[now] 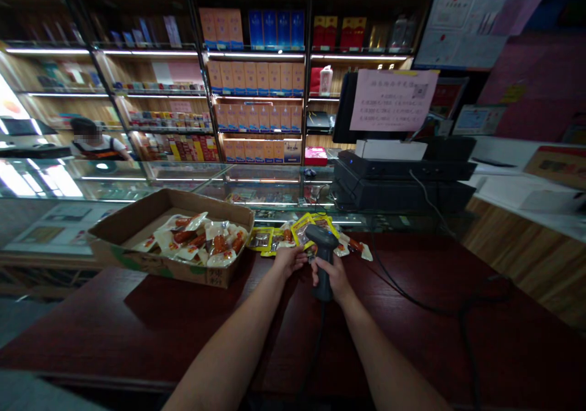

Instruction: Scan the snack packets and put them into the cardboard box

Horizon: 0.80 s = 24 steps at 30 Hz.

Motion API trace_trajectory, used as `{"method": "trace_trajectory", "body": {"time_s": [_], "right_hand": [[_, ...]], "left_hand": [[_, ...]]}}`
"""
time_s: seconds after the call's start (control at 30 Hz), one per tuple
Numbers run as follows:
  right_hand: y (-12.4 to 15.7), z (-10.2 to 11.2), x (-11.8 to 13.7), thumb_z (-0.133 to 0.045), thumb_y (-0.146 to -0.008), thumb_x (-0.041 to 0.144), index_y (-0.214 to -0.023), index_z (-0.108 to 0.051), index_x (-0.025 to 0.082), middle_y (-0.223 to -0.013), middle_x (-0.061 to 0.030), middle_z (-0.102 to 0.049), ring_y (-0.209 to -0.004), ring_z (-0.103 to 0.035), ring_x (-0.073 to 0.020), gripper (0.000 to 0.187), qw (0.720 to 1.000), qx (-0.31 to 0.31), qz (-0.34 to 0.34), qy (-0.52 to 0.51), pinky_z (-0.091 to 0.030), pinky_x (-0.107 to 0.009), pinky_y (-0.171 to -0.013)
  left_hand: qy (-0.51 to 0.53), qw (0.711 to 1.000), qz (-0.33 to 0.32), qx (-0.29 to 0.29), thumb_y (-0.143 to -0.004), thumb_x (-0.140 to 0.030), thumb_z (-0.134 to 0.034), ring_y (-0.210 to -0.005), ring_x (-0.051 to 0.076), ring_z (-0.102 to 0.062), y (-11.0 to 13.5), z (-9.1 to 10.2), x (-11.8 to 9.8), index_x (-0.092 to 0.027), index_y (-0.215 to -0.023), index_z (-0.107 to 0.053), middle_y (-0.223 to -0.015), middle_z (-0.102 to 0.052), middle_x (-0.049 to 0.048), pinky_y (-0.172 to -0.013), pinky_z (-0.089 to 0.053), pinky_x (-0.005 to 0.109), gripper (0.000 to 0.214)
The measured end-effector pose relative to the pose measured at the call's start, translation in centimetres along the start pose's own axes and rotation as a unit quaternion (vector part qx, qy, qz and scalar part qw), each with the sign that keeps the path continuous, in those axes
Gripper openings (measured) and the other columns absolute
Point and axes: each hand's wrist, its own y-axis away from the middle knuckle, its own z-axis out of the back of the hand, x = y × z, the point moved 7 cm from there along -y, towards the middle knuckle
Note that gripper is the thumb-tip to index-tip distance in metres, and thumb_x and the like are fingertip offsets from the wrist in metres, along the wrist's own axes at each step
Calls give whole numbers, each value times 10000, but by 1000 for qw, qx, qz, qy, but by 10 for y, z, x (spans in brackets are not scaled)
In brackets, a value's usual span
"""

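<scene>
Brown cardboard box [151, 263] at far left: what does it hold?

Vacuum-packed sausages [201, 241], on a dark red counter [137, 331].

And rightward?

Left hand [288, 261] grasps a yellow-edged packet [300, 231], just beside a corded barcode scanner [324, 257] clenched in the right hand [336, 280].

Dark red wooden counter [137, 331]; open cardboard box [146, 263]; yellow packets [260, 239] just beside it; black cable [425, 306]
</scene>
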Motion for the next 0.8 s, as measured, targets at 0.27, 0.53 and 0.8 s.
{"method": "trace_trajectory", "body": {"time_s": [0.27, 0.53, 0.8], "right_hand": [[2, -2, 3, -655, -694, 327, -985, -507, 168, -532, 65, -547, -343, -493, -93, 362, 1000, -1, -6, -4, -432, -214, -338], [12, -25, -7, -653, -686, 316, -977, -527, 149, -538, 54, -551, -348, -498, -93, 358, 991, 110, -71, -2, -423, -207, -330], [17, -34, -15, -661, -672, 321, -990, -503, 153, -526, 66, -557, -328, -503, -93, 393, 987, 132, -91, 31, -427, -202, -325]], "left_hand": [[27, 986, -165, 14, -505, -160, -742, -521, 93, -563, 21, 25, -40, -157, -571, -442, -539, -521, -49, -568, -518, 251, 308], [19, 947, -319, -39, -491, -305, -751, -514, 57, -490, 34, 86, -56, -163, -528, -392, -511, -457, -77, -618, -510, 255, 389], [39, 944, -327, -31, -490, -328, -756, -519, 50, -478, 31, 88, -52, -166, -541, -379, -520, -446, -82, -679, -519, 284, 414]]}}
